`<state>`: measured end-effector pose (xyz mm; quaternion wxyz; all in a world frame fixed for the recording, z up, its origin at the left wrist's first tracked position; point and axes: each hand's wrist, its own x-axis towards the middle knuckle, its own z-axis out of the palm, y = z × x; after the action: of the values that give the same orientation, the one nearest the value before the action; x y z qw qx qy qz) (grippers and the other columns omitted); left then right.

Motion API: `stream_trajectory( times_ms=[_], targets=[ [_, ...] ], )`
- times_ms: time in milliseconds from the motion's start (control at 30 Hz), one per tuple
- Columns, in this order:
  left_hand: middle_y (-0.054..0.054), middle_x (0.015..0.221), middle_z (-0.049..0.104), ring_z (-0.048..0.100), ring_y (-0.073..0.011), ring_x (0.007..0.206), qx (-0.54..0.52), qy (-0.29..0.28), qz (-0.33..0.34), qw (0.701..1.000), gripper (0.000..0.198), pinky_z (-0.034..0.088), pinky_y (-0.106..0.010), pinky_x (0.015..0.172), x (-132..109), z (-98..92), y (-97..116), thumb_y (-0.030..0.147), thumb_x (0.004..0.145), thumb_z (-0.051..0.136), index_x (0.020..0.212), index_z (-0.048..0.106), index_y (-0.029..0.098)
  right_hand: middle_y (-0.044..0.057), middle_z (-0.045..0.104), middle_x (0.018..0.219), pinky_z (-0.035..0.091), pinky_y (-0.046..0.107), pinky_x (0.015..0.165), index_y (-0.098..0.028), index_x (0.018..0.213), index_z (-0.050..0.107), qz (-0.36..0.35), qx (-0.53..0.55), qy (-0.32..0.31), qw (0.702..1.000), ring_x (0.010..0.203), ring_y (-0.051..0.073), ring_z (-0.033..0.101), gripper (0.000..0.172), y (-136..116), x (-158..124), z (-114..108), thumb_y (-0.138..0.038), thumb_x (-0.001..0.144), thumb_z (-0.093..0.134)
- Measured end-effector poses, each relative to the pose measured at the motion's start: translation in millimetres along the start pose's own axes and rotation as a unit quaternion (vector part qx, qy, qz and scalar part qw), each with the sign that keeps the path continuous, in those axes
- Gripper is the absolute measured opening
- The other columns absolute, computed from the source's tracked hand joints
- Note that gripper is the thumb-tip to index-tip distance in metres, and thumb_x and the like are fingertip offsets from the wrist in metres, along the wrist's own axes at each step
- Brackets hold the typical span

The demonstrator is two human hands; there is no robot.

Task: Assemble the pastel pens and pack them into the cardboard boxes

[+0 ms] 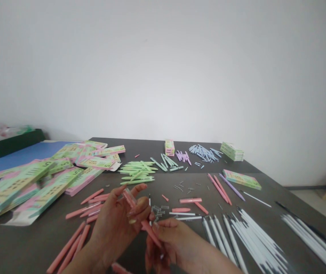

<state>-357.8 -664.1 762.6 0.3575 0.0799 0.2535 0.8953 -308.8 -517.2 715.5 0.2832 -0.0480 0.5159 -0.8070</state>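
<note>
My left hand (120,217) is closed around a pink pen piece with a clear section (129,198) at its upper end. Just below it, my right hand (177,238) grips a pink pen barrel (154,235) slanting down to the right. My fingers hide where the two meet, so I cannot tell whether they are joined. Several clear short tubes (157,211) lie behind my hands. Pink barrels (68,243) are spread left of my left hand. Beyond my right hand lie pink pen pieces (190,200) and white refills (186,217).
Printed pen boxes (48,186) heap up at left. Green (138,171), purple (182,156) and blue pen parts (204,152) lie farther back. White refills (254,236) fan out at right. Stacked boxes (232,151) stand at the back right, and a box (241,179) lies nearer.
</note>
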Motion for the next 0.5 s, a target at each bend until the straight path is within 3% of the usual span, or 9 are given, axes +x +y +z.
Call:
stream_trajectory(
  times_ms=[167, 267, 433, 500],
  targets=[
    [0.006, 0.048, 0.027, 0.026, -0.0092, 0.043, 0.024, 0.021, -0.005, 0.999, 0.042, 0.045, -0.037, 0.067, 1.3, 1.6, 2.9, 0.038, 0.088, 0.03, 0.086, 0.064, 0.014, 0.0, 0.055, 0.056, 0.03, 0.013, 0.029, -0.008, 0.073, 0.064, -0.028, -0.053, 0.016, 0.998, 0.033, 0.003, 0.042, 0.048, -2.0, -0.5, -2.9, -0.055, 0.076, 0.058],
    [0.006, 0.048, 0.027, 0.026, -0.0095, 0.044, 0.027, 0.036, -0.004, 0.999, 0.042, 0.046, -0.037, 0.065, 1.3, 1.2, 3.4, 0.035, 0.088, 0.028, 0.086, 0.064, 0.014, -0.001, 0.053, 0.055, 0.029, 0.014, 0.029, -0.007, 0.073, 0.064, -0.029, -0.051, 0.014, 0.998, 0.033, 0.003, 0.042, 0.047, -1.7, -1.3, -4.1, -0.054, 0.076, 0.059],
    [0.006, 0.049, 0.027, 0.024, -0.0091, 0.044, 0.024, 0.021, -0.045, 0.998, 0.049, 0.045, -0.037, 0.063, 2.5, -2.2, 2.5, 0.048, 0.086, 0.031, 0.089, 0.064, 0.013, 0.0, 0.055, 0.057, 0.031, 0.015, 0.03, -0.007, 0.069, 0.065, -0.018, -0.052, -0.004, 0.998, 0.032, 0.003, 0.043, 0.044, -3.0, -4.4, -0.7, -0.051, 0.072, 0.064],
    [0.006, 0.049, 0.028, 0.024, -0.009, 0.044, 0.021, 0.022, -0.048, 0.998, 0.048, 0.045, -0.037, 0.064, 3.9, -4.9, 2.2, 0.046, 0.087, 0.03, 0.089, 0.064, 0.012, -0.001, 0.055, 0.057, 0.031, 0.016, 0.03, -0.007, 0.068, 0.065, -0.016, -0.055, 0.003, 0.998, 0.032, 0.003, 0.043, 0.045, -4.0, -4.9, 0.5, -0.052, 0.07, 0.065]
  ],
)
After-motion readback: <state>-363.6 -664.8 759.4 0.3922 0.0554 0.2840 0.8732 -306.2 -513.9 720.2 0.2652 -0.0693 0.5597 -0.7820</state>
